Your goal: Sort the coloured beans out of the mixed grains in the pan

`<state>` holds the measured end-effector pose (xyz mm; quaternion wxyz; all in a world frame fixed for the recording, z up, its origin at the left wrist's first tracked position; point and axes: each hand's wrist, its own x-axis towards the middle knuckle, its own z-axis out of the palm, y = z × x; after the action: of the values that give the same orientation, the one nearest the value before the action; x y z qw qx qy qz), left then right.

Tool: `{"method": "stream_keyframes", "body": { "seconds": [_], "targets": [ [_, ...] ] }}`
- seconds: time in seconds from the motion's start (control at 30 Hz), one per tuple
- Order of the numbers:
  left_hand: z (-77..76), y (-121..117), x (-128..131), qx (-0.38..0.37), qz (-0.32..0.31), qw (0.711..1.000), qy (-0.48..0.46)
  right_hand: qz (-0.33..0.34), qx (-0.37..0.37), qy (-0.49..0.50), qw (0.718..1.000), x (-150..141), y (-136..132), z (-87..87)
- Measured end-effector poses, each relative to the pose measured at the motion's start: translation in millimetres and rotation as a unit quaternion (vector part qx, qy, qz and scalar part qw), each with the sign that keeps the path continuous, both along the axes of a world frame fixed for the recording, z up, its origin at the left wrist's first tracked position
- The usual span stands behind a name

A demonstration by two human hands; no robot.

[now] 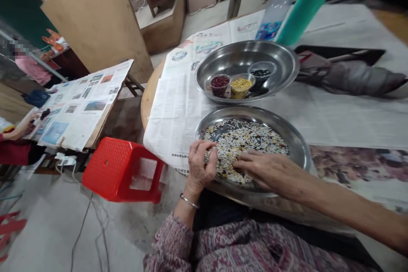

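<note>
In front of me a round steel tray holds a spread of white grains mixed with yellow and dark ones. My left hand rests at the tray's left rim, fingers bent inward over the grains and thumb apart. A bangle circles that wrist. My right hand reaches in from the right, its slightly spread fingertips down among the grains; its thumb is hidden. Behind stands a second steel tray with three clear cups: dark red beans, yellow beans and black beans.
Newspaper covers the table. A plastic bottle, a tall green container and a folded grey umbrella stand or lie beyond the trays. A red stool is at left, near another table with people beside it.
</note>
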<state>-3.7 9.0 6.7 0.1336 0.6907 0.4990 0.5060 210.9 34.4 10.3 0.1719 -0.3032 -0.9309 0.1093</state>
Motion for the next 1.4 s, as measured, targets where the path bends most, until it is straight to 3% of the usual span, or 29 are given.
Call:
{"method": "stream_keyframes", "body": {
  "seconds": [0.13, 0.33, 0.4, 0.53, 0.63, 0.73, 0.8, 0.9, 1.0, 1.07, 1.23, 1.4],
  "targets": [
    [-1.3, -0.1, -1.1, 0.001, 0.002, 1.000, -0.005, -0.083, 0.056, -0.005, 0.995, -10.7, 35.3, -2.4],
    [-3.5, 2.5, -1.8, -0.014, 0.005, 0.999, -0.034, -0.136, 0.046, -0.031, 0.989, -46.6, 73.4, 4.7],
    [-3.8, 3.0, -1.4, -0.013, 0.006, 0.999, -0.045, -0.098, 0.025, -0.023, 0.995, -61.3, 72.5, 7.2],
    [-4.3, 2.9, -1.2, -0.003, 0.017, 0.998, -0.061, 0.047, -0.039, 0.004, 0.998, -72.8, 54.0, 12.3],
    [-4.3, 2.8, -1.0, 0.000, 0.022, 0.998, -0.056, 0.125, -0.069, -0.010, 0.990, -58.8, 36.7, 15.9],
    [-4.0, 3.2, -0.6, 0.004, 0.019, 0.998, -0.054, 0.144, -0.050, -0.041, 0.988, -29.5, 30.4, 15.1],
    [-3.7, 3.7, -0.3, 0.004, 0.018, 0.998, -0.053, 0.104, -0.021, -0.033, 0.994, -7.0, 35.8, 10.5],
    [-3.0, 4.3, 0.0, 0.002, 0.015, 0.999, -0.049, -0.023, 0.013, 0.004, 1.000, 18.9, 51.2, 0.4],
    [-1.9, 4.7, 0.1, 0.006, 0.014, 0.999, -0.044, -0.161, 0.027, 0.020, 0.986, 22.3, 59.8, -6.9],
    [-1.1, 4.6, 0.0, 0.006, 0.016, 0.999, -0.039, -0.189, 0.019, 0.015, 0.982, 12.7, 57.4, -7.8],
    [-0.5, 4.0, -0.4, -0.001, 0.021, 0.999, -0.029, -0.046, -0.060, 0.004, 0.997, -10.2, 38.1, 0.0],
    [-1.2, 4.4, -0.4, 0.007, 0.017, 0.999, -0.030, 0.033, -0.101, 0.033, 0.994, 11.9, 18.1, 8.0]
  ]
}}
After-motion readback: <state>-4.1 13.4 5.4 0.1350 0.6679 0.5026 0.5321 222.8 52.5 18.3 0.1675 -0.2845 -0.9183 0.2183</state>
